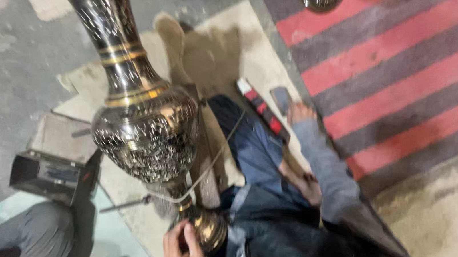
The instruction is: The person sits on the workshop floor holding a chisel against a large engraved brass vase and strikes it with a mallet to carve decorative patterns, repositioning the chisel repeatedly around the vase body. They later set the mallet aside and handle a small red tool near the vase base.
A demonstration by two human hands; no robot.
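Cupping the brass foot of the tall vase (pixel 145 130), my left hand (pixel 185 251) had its fingers curled round the base, close to my lap. My right hand was out of view. Beyond, the engraved black-and-gold vase leaned across the concrete floor (pixel 5 74), a red-striped rug (pixel 407 74) lying farther off.
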